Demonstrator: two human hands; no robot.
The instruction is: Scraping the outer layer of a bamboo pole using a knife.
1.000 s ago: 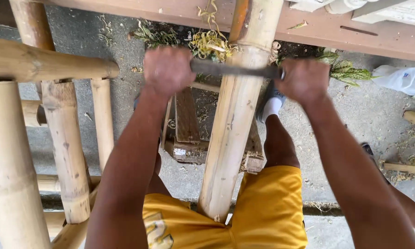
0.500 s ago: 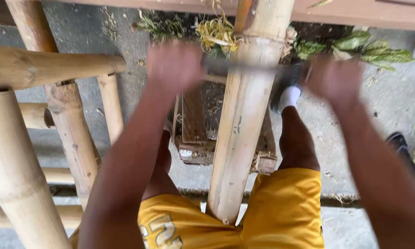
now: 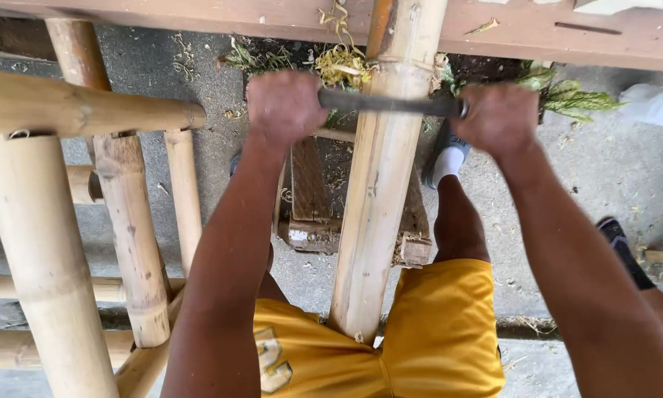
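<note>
A thick bamboo pole (image 3: pixel 379 191) runs from between my legs up to a brown wooden beam (image 3: pixel 493 29). Across it lies a dark metal blade (image 3: pixel 386 103), held level near the pole's upper part. My left hand (image 3: pixel 283 107) is closed on the blade's left end. My right hand (image 3: pixel 497 118) grips its right end. Both arms are stretched out in front of me, one on each side of the pole. Pale shavings (image 3: pixel 342 63) hang at the pole just above the blade.
A frame of bamboo poles (image 3: pixel 66 110) stands at the left, with uprights (image 3: pixel 128 221) and low rails. A small wooden block (image 3: pixel 313 199) sits on the concrete under the pole. Green leaves (image 3: pixel 567 96) and a white bag (image 3: pixel 655 103) lie at the right.
Both hands and the blade have slid along the pole, first away from me, then back to about where they were. The view has shifted slightly.
</note>
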